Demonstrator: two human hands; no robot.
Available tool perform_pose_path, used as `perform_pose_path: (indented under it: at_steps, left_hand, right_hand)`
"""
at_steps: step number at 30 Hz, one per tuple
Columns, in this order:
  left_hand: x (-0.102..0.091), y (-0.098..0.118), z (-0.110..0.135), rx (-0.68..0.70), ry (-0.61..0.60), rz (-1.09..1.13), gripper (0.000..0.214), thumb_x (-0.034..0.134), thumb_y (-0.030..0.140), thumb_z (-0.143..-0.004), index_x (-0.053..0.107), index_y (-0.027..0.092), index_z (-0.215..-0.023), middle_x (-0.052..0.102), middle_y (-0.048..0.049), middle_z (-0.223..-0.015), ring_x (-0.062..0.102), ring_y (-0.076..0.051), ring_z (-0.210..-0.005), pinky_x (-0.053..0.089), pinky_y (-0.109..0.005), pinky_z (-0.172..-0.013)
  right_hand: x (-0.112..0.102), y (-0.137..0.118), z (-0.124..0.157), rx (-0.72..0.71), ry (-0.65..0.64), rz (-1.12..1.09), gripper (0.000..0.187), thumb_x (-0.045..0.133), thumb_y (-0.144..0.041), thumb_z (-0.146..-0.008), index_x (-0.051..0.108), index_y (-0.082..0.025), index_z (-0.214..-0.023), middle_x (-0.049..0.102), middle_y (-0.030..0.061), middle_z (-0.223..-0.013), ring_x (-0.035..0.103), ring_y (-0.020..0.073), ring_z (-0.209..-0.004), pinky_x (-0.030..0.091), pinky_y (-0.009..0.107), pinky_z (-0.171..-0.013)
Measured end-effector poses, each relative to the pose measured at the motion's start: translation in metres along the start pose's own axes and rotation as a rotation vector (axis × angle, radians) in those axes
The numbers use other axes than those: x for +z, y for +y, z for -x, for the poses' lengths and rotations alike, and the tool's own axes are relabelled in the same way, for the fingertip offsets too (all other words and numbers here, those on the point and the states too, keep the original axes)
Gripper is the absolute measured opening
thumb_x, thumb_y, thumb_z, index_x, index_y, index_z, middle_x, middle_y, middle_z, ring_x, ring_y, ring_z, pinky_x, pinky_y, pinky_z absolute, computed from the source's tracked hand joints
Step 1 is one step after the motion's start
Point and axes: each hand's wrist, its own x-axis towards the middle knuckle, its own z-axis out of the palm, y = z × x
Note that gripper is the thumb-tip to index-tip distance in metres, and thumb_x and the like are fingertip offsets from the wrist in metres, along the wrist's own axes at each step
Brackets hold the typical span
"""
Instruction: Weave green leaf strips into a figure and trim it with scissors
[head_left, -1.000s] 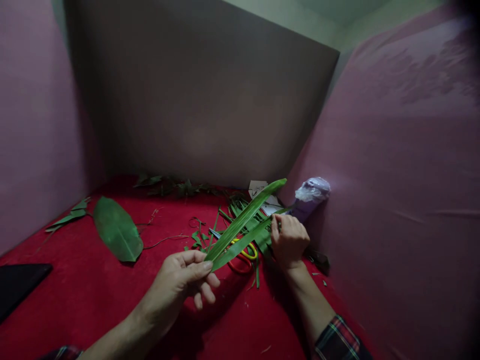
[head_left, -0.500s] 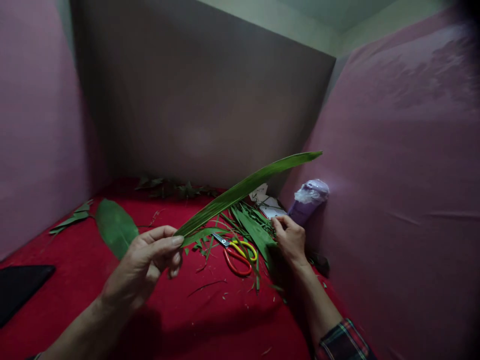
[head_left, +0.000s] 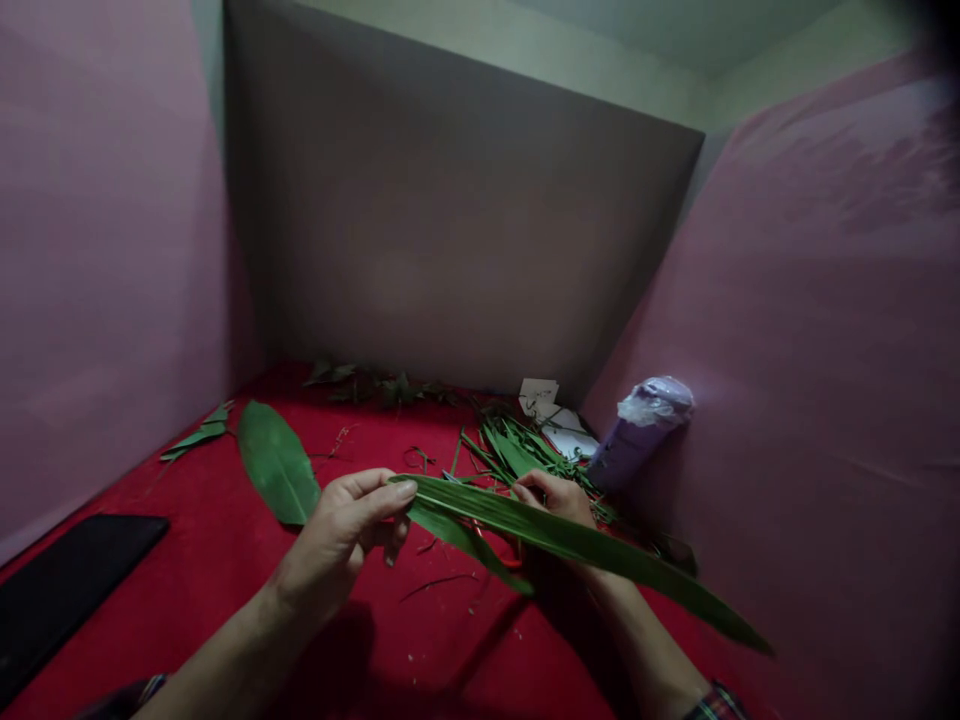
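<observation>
My left hand (head_left: 349, 525) pinches the base of a long green leaf (head_left: 600, 540) between thumb and fingers. The leaf stretches right, its tip hanging past my right wrist. A narrower leaf piece (head_left: 480, 550) hangs below it from near the same fingers. My right hand (head_left: 559, 498) is closed, with curled fingers at the leaf's far edge; the leaf crosses in front of the palm and wrist. Whether those fingers grip the leaf I cannot tell. Beneath the leaf, scissors (head_left: 514, 563) with a red handle are mostly hidden.
A pile of cut leaves (head_left: 517, 445) lies beyond my right hand, beside white cards (head_left: 566, 432) and a purple container (head_left: 630, 445) topped with clear plastic. A broad leaf (head_left: 276, 465) and a black flat object (head_left: 82, 570) are at left on the red cloth (head_left: 217, 560).
The long leaf has swung down from pointing up and right to lying across my right wrist. My right hand has moved from the pile to beside the leaf. The view has shifted left.
</observation>
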Motion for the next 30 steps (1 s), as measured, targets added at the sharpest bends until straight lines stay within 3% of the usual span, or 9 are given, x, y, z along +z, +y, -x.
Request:
perform_pose_path:
  at_steps: [3,7,9,12,15,21,26,30]
  left_hand:
    - [0.003,-0.001,-0.001,0.000,-0.002,-0.018,0.020,0.060,0.029,-0.071,0.056,0.013,-0.059,0.048,0.0025,-0.046,0.040,-0.006,-0.040,0.033,-0.018,-0.037]
    - [0.004,0.000,-0.002,-0.035,0.027,-0.048,0.023,0.061,0.031,-0.070,0.055,0.012,-0.057,0.047,0.0029,-0.043,0.038,-0.006,-0.037,0.031,-0.017,-0.034]
    - [0.003,-0.001,-0.002,-0.042,0.039,-0.052,0.023,0.061,0.032,-0.070,0.055,0.012,-0.058,0.048,0.0030,-0.042,0.038,-0.006,-0.036,0.031,-0.017,-0.034]
    - [0.002,-0.002,-0.003,-0.040,0.045,-0.047,0.022,0.061,0.032,-0.070,0.058,0.012,-0.062,0.048,0.0033,-0.043,0.038,-0.006,-0.037,0.032,-0.016,-0.035]
    - [0.001,-0.003,-0.005,-0.012,0.062,-0.046,0.020,0.062,0.031,-0.070,0.059,0.013,-0.064,0.051,0.0025,-0.047,0.042,-0.007,-0.041,0.035,-0.016,-0.037]
    - [0.000,-0.005,-0.006,0.077,0.078,-0.003,0.015,0.060,0.028,-0.073,0.063,0.013,-0.075,0.061,-0.0015,-0.071,0.054,-0.010,-0.061,0.048,-0.020,-0.056]
    - [0.003,0.001,-0.003,0.113,0.089,0.019,0.016,0.058,0.028,-0.074,0.061,0.013,-0.073,0.062,-0.0019,-0.065,0.054,-0.010,-0.052,0.046,-0.020,-0.048]
    - [0.001,0.010,0.000,0.179,0.132,0.074,0.015,0.057,0.028,-0.075,0.059,0.013,-0.072,0.062,-0.0020,-0.062,0.055,-0.010,-0.049,0.044,-0.019,-0.044]
  right_hand:
    - [0.004,0.000,-0.001,-0.016,0.011,0.021,0.015,0.050,-0.024,-0.079,0.063,-0.020,-0.075,0.064,0.0012,-0.068,0.058,0.0151,-0.060,0.041,0.023,-0.054]
    - [0.000,-0.008,-0.003,-0.112,0.100,0.065,0.020,0.054,-0.018,-0.075,0.060,-0.018,-0.095,0.059,0.0081,-0.100,0.054,0.0200,-0.089,0.043,0.031,-0.074]
    - [-0.006,-0.017,-0.002,-0.180,0.116,0.068,0.017,0.054,-0.018,-0.076,0.060,-0.018,-0.091,0.058,0.0080,-0.097,0.053,0.0196,-0.088,0.042,0.031,-0.074]
    - [-0.015,-0.030,0.002,-0.136,-0.057,0.062,0.011,0.052,-0.021,-0.078,0.060,-0.018,-0.072,0.059,0.0028,-0.073,0.054,0.0158,-0.070,0.040,0.025,-0.063]
    - [-0.021,-0.033,0.005,-0.016,-0.181,0.070,0.015,0.051,-0.025,-0.078,0.058,-0.018,-0.067,0.058,0.0006,-0.066,0.052,0.0134,-0.063,0.036,0.022,-0.057]
    - [-0.016,-0.020,0.004,0.061,-0.298,0.072,0.013,0.047,-0.021,-0.078,0.057,-0.017,-0.071,0.060,0.0025,-0.073,0.052,0.0151,-0.070,0.035,0.023,-0.062]
    - [-0.006,-0.022,0.009,0.055,-0.392,0.041,0.019,0.044,-0.024,-0.082,0.062,-0.018,-0.087,0.064,0.0056,-0.084,0.056,0.0174,-0.074,0.038,0.026,-0.068]
    - [-0.007,-0.025,0.008,0.073,-0.371,-0.029,0.024,0.044,-0.023,-0.082,0.060,-0.020,-0.099,0.063,0.0069,-0.099,0.055,0.0200,-0.086,0.038,0.029,-0.078]
